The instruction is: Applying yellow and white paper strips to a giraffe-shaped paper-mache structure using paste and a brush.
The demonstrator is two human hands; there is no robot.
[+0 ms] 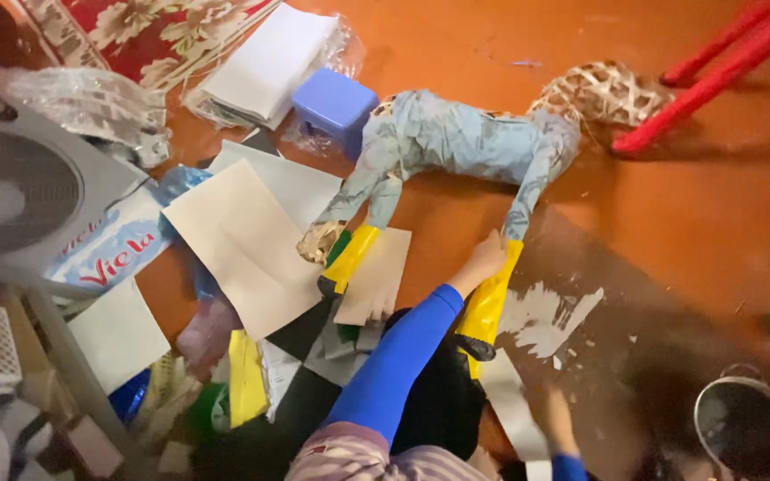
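**Hands on a paper-covered animal figure, orange floor**

The orange floor (706, 214) fills the view. At the far left stands a grey electric fan (20, 191) on its stand. Across the upper middle lies the biggest work piece: a four-legged animal figure (456, 142) covered in pale blue-grey paper, lying on its side, with bare woven cane showing at its right end near two red legs of some furniture (715, 76). Two of the figure's legs end in yellow wrapping: the left one (349, 258) lies over loose sheets, the right one (487, 307) points down toward the person.

Left of the figure, large sheets of cream paper (242, 245) are spread and overlapped on the floor, with a stack of white sheets in clear plastic (265, 62) behind them and a small lilac plastic stool (336, 102) just beside the figure's shoulder. A round metal pot (750, 428) sits at the lower right.

The left hand (483, 258), on a blue-sleeved arm, is closed on the figure's right leg just where the blue-grey paper meets the yellow wrap. The right hand (554, 414) is low in the frame, blurred, resting by a white paper strip (514, 405) below the yellow leg; whether it grips the strip or only touches it cannot be told. The two hands are well apart.
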